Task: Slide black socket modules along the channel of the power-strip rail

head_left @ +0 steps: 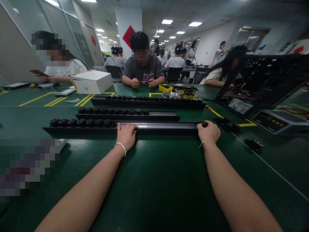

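Nearest to me on the green table lies a long black rail (166, 126) with a shiny metal channel. Several black round parts (81, 122) fill its left portion. My left hand (127, 136) is closed on the rail's front edge near the middle. At the rail's right end my right hand (209, 131) is closed round a small black part (204, 123), touching the rail. Behind it lie a shorter rail (164, 116) and a longer one (145, 103), both carrying rows of similar black parts.
Loose black parts (254, 144) and an open black computer case (253, 87) are at the right. A white box (93, 82) stands back left, near yellow trays (165, 88) and a metal bowl (171, 95). Across the table a person (143, 67) handles small items.
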The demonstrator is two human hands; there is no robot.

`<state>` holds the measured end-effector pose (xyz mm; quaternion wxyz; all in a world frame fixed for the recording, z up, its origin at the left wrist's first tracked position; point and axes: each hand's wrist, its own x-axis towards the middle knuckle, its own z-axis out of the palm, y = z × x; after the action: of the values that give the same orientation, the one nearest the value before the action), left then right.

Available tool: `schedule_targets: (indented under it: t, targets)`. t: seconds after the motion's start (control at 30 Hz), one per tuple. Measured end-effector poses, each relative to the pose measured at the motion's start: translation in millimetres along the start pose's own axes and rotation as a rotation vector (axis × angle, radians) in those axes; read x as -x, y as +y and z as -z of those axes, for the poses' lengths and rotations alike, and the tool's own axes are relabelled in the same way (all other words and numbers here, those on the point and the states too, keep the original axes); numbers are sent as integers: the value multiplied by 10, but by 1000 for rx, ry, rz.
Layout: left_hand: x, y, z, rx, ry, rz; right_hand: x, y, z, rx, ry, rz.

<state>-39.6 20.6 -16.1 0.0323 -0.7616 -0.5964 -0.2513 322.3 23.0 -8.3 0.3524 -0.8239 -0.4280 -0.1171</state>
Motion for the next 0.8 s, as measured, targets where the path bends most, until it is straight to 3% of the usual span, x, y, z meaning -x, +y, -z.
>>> schedule_targets:
  t: [0.8]
  targets:
    - [0,-5,-3,-9,9,-4,-46,87,-34,-79,100,-97]
